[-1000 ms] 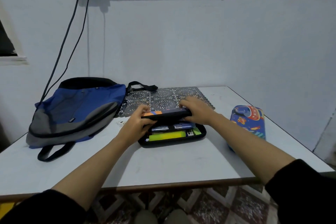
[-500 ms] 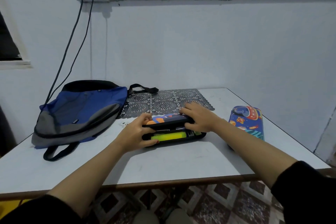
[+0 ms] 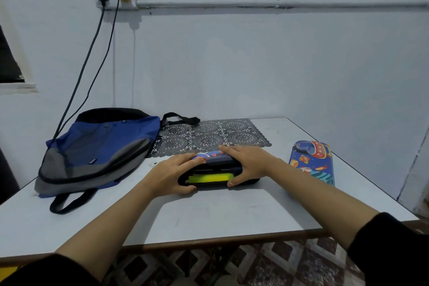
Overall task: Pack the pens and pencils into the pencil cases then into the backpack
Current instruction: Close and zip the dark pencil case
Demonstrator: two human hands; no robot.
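left grip (image 3: 170,175), right grip (image 3: 249,163) clasp case (image 3: 217,159), crosswise

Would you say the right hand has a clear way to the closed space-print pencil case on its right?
Probably yes: only bare table lies between the right hand and that pencil case, though the hand must first release the half-shut case it grips.

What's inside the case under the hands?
Through the pencil case gap: a yellow-green item, dark shapes above it. Its lid, left hand and right hand hide the rest.

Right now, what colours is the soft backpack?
The soft backpack is blue and grey with black trim; head view.
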